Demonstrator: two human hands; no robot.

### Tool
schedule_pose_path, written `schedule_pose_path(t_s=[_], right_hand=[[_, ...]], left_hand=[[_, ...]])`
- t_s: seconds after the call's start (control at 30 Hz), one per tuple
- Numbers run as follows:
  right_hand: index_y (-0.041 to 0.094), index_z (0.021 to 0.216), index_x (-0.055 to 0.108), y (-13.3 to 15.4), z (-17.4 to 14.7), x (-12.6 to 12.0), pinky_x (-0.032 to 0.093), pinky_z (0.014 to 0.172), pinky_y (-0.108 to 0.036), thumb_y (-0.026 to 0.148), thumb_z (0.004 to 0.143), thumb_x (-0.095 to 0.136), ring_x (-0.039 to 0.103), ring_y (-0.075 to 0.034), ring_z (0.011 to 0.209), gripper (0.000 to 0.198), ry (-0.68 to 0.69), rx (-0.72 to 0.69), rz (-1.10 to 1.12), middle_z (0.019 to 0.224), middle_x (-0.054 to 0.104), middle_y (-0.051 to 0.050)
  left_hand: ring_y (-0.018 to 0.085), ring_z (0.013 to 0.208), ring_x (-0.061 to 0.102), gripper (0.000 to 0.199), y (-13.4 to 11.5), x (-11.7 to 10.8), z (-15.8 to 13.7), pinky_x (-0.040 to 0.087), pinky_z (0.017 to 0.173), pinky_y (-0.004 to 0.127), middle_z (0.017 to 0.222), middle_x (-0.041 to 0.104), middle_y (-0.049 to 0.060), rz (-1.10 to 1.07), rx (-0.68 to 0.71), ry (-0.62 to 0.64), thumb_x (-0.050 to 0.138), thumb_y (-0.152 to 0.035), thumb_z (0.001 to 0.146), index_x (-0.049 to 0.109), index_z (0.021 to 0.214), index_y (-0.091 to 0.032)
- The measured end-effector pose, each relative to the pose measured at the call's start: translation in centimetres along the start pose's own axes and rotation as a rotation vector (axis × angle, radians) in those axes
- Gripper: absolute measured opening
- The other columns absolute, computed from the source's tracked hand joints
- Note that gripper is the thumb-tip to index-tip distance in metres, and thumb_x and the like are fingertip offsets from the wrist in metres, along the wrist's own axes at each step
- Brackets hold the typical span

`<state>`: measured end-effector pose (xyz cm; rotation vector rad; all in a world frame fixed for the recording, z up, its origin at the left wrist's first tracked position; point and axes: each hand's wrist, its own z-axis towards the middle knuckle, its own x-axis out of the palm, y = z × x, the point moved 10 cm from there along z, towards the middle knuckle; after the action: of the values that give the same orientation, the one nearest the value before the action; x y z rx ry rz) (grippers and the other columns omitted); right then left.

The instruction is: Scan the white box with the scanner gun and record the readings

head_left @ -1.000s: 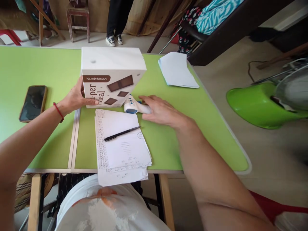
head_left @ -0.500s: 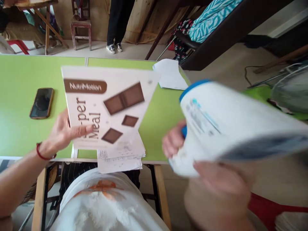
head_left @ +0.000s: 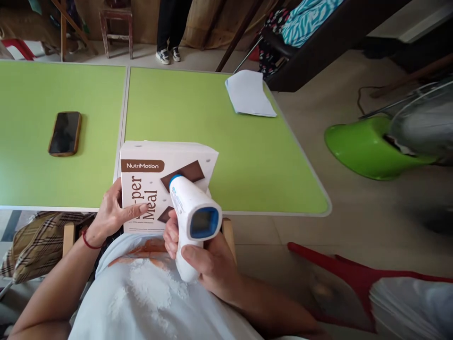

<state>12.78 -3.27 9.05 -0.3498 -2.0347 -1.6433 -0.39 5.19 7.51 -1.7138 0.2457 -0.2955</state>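
Box [head_left: 159,189], left of centre in frame, left edge gripped by my left hand [head_left: 115,210], I judge light, stiff, crushable; thermometer [head_left: 191,212], lower centre, likely slick, my right hand [head_left: 212,264] clasping its handle, the best hold.

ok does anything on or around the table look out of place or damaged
Nothing looks spilled on the green table. At most, the papers near its far right corner look untidy, their edges uneven. The held box and thermometer gun show no visible damage.
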Motion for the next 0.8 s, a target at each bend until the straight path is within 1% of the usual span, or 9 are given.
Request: schedule_pose_path(t_s=[0.1,0.17,0.27,0.4,0.53,0.67,0.8], right_hand=[[0.027,0.081,0.056,-0.61,0.2,0.15,0.039,0.049,-0.029,0.05,0.073,0.078,0.041,-0.012,0.055,0.033,-0.005,0.033,0.014,0.067,0.052,0.003],[0.027,0.082,0.056,-0.78,0.3,0.14,0.038,0.048,-0.029,0.05,0.072,0.079,0.041,-0.012,0.055,0.034,-0.009,0.039,0.004,0.067,0.052,0.003],[0.027,0.085,0.057,-0.66,0.42,0.08,0.036,0.049,-0.028,0.048,0.072,0.079,0.041,-0.012,0.057,0.034,-0.004,0.008,0.001,0.068,0.052,0.003],[0.027,0.089,0.058,-0.59,0.5,-0.08,0.036,0.05,-0.028,0.046,0.075,0.078,0.041,-0.012,0.058,0.031,-0.006,-0.019,-0.001,0.069,0.051,0.003],[0.026,0.088,0.057,-0.59,0.52,-0.21,0.037,0.052,-0.029,0.048,0.075,0.078,0.042,-0.013,0.06,0.033,-0.016,-0.03,-0.013,0.072,0.053,0.002],[0.026,0.086,0.057,-0.53,0.53,-0.01,0.037,0.053,-0.029,0.046,0.077,0.077,0.042,-0.012,0.061,0.03,0.005,-0.042,-0.006,0.072,0.052,0.002],[0.025,0.086,0.057,-0.47,0.6,0.11,0.037,0.052,-0.028,0.048,0.078,0.077,0.042,-0.012,0.06,0.031,0.01,-0.049,0.015,0.071,0.052,0.002]], left_hand=[[0.027,0.089,0.069,0.054,0.04,0.23,0.12,0.055,0.073,0.035,0.103,0.075,0.007,-0.009,0.002,0.034,0.089,-0.039,0.07,0.065,0.115,-0.02],[0.028,0.091,0.069,0.057,0.15,0.11,0.17,0.056,0.074,0.036,0.107,0.074,0.008,0.0,-0.002,0.023,0.089,-0.041,0.07,0.064,0.116,-0.019],[0.028,0.093,0.069,0.061,0.33,-0.04,0.19,0.057,0.076,0.036,0.111,0.073,0.01,0.01,-0.017,0.004,0.09,-0.044,0.069,0.063,0.117,-0.018],[0.027,0.091,0.07,0.058,0.28,0.21,0.17,0.057,0.075,0.035,0.108,0.074,0.009,-0.013,-0.023,0.028,0.09,-0.044,0.071,0.063,0.116,-0.019],[0.028,0.089,0.07,0.058,0.25,0.05,0.16,0.057,0.071,0.035,0.108,0.074,0.009,-0.004,-0.025,0.012,0.09,-0.044,0.069,0.064,0.114,-0.019],[0.027,0.09,0.069,0.06,0.33,0.08,0.16,0.057,0.073,0.035,0.108,0.073,0.009,-0.007,-0.034,0.011,0.091,-0.045,0.069,0.063,0.115,-0.018],[0.028,0.095,0.068,0.063,0.39,0.21,0.16,0.057,0.076,0.036,0.11,0.072,0.011,0.004,-0.037,0.023,0.09,-0.047,0.07,0.061,0.117,-0.016]])
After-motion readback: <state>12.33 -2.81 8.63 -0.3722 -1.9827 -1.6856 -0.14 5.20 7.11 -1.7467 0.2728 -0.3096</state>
